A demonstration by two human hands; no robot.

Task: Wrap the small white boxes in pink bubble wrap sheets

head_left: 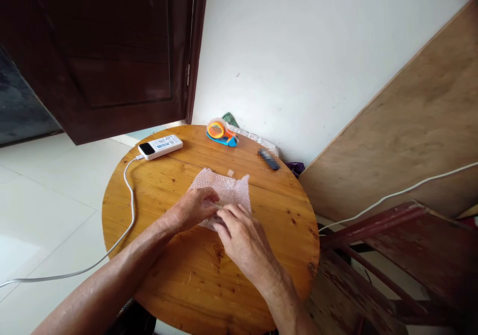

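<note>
A pinkish sheet of bubble wrap (224, 185) lies on the round wooden table (179, 285), its far right corner curling up. At its near edge my left hand (196, 206) is closed, thumb and fingers pinching the wrap. My right hand (241, 233) comes in from the right with fingers bent over the same edge, close to the left fingertips. Whether something lies inside the wrap under my fingers is hidden.
An orange and blue tape dispenser (221, 132) stands at the table's far edge. Left of it lies a white device (160, 147) with a cable (132, 200) running off the table. A blurred dark object (268, 159) lies far right. A wooden chair (381, 255) stands at right.
</note>
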